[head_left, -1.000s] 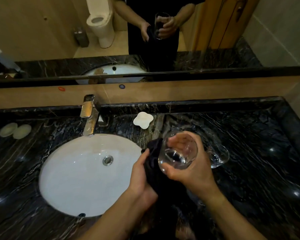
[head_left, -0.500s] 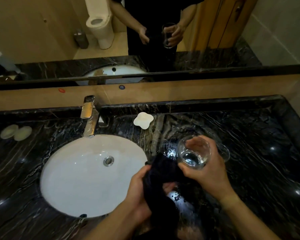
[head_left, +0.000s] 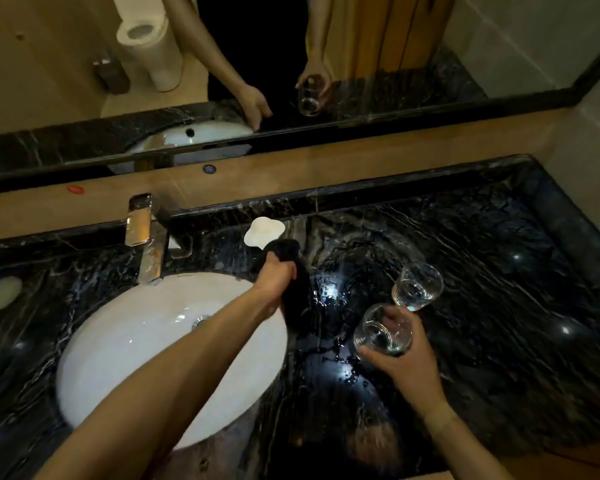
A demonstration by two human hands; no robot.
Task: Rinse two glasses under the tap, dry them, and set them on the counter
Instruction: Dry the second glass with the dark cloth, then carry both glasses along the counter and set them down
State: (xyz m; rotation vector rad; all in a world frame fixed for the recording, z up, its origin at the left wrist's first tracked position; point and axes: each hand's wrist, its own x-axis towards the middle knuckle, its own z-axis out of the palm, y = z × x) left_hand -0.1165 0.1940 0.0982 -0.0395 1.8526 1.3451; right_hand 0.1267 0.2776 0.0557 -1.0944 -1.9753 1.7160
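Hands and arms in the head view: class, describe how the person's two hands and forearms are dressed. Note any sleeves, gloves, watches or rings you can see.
Both the left hand and the right hand are bare, with no gloves. Both forearms are uncovered as far as the frame shows, so no sleeve reaches them. No watch, bracelet or ring is visible, though the dim light could hide a thin one.

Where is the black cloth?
The left hand grips the cloth over the counter, just right of the sink and in front of the white dish.

Left hand (head_left: 277, 273) forward, both hands (head_left: 400, 358) gripping
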